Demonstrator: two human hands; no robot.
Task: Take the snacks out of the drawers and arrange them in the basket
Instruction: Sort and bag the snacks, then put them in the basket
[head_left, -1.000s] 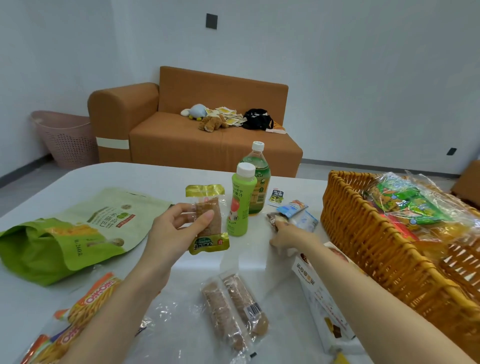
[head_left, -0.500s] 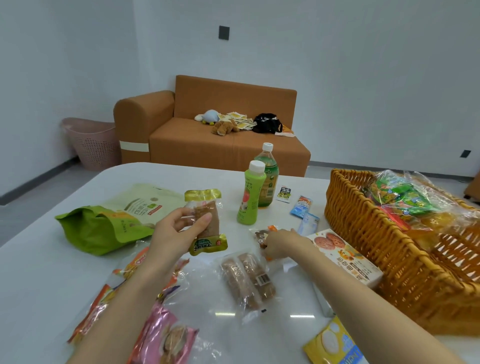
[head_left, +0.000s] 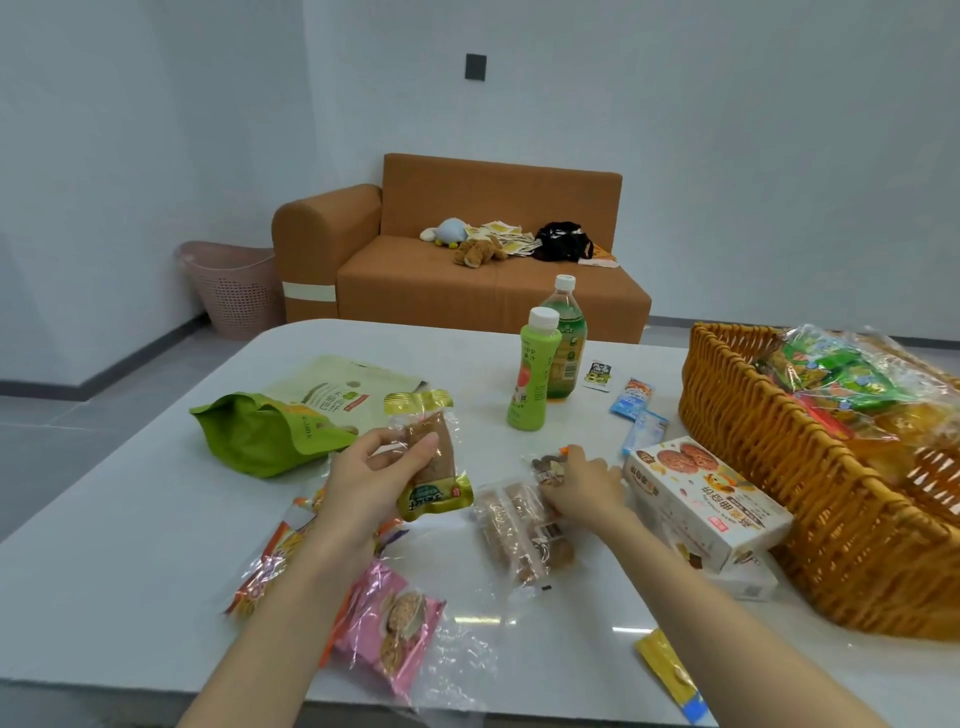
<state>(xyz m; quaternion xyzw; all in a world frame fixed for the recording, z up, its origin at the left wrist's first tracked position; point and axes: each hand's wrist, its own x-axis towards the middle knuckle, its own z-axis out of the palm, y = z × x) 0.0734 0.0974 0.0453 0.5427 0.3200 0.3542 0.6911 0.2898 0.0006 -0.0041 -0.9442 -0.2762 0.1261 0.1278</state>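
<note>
My left hand (head_left: 375, 480) holds a clear snack packet with a gold top and green label (head_left: 434, 457) upright above the white table (head_left: 156, 545). My right hand (head_left: 584, 486) rests on the table and pinches a small brown wrapped snack (head_left: 548, 467), right beside a clear twin pack of brown cakes (head_left: 519, 530). The woven wicker basket (head_left: 779, 467) stands at the right, holding green and yellow snack bags (head_left: 841, 379). A white biscuit box (head_left: 706, 499) lies against the basket's near side.
A green pouch (head_left: 291, 415) lies at the left. Two green bottles (head_left: 535, 384) stand mid-table, with small blue sachets (head_left: 636, 405) near them. Pink (head_left: 395, 623) and orange (head_left: 270, 566) snack packs lie by the front edge, a yellow pack (head_left: 670, 670) at front right. An orange sofa (head_left: 467, 260) sits behind.
My right hand has drawn back from the blue sachets toward me, taking the small brown snack. The left hand keeps its packet. The view has pulled back, showing more of the table's front.
</note>
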